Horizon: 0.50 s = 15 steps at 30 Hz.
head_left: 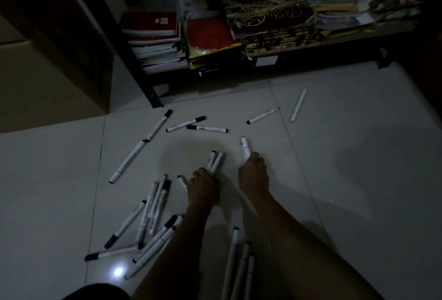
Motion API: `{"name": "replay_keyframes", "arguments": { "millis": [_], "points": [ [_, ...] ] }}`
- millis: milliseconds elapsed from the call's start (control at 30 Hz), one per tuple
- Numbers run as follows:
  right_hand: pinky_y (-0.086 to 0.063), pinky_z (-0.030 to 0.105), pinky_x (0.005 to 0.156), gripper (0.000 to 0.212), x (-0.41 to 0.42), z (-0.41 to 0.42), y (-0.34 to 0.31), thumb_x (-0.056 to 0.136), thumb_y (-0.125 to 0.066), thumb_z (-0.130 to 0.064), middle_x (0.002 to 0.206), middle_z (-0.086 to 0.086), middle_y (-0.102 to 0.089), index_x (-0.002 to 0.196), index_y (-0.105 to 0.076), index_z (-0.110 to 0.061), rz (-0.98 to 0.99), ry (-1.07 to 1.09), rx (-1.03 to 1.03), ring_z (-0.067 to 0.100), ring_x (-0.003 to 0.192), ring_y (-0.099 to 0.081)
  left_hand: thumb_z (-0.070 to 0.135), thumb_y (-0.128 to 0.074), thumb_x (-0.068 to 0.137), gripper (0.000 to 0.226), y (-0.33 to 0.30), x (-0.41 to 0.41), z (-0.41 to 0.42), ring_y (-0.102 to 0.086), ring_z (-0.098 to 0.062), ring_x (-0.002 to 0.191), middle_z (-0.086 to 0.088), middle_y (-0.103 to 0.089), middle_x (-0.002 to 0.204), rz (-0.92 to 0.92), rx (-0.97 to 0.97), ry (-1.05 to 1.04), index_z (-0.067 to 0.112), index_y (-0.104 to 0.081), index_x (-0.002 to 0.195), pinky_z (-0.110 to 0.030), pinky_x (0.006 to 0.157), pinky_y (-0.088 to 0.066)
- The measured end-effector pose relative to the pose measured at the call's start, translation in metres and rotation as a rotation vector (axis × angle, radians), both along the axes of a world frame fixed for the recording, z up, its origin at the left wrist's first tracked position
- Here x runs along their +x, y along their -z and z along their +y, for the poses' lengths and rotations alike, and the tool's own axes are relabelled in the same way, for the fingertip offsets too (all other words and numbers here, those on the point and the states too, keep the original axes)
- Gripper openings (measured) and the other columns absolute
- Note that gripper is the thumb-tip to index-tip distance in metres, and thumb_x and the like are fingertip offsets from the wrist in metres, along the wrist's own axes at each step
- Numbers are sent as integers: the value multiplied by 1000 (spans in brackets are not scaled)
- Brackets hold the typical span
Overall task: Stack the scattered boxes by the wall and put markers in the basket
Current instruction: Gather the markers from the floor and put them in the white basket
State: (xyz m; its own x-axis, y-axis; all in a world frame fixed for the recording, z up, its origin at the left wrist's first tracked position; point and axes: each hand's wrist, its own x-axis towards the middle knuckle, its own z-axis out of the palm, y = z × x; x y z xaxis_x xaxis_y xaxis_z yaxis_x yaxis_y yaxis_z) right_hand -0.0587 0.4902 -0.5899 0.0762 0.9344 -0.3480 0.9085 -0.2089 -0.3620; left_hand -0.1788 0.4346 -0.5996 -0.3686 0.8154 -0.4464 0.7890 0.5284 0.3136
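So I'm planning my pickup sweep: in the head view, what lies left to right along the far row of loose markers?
Long black-capped marker → two crossing markers → marker with a thin tip → yellow-tipped marker.

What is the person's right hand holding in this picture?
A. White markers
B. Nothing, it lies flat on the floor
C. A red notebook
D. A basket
A: the right hand has its fingers curled round white markers whose ends stick out above the knuckles, over the tiled floor.
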Motion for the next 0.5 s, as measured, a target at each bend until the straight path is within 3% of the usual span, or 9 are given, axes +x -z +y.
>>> {"name": "replay_keyframes", "arguments": {
  "millis": [200,367,500],
  "points": [
    [-51,43,90,53,9,2,-4,100,-50,-33,125,21,-55,136,-35,1,272,120,-159,37,107,-60,23,-40,104,17,-7,-11,9,-59,-37,106,-26,-57,118,-382,-5,-248,8,-33,104,-39,82,-46],
    [-56,50,85,48,17,-11,-7,94,-59,-33,117,20,-62,129,-44,-4,484,295,-180,37,99,-64,33,-36,105,26,-9,-2,-2,-57,-34,96,-25,-57,113,-459,31,-274,8,-37,101,-31,73,-39],
    [-56,52,82,45,19,-13,-10,95,-59,-43,110,21,-66,118,-56,-5,531,318,-140,39,95,-65,38,-43,102,35,-11,2,-8,-62,-36,96,-25,-61,108,-523,121,-354,4,-49,103,-40,80,-51]
  ]
}}
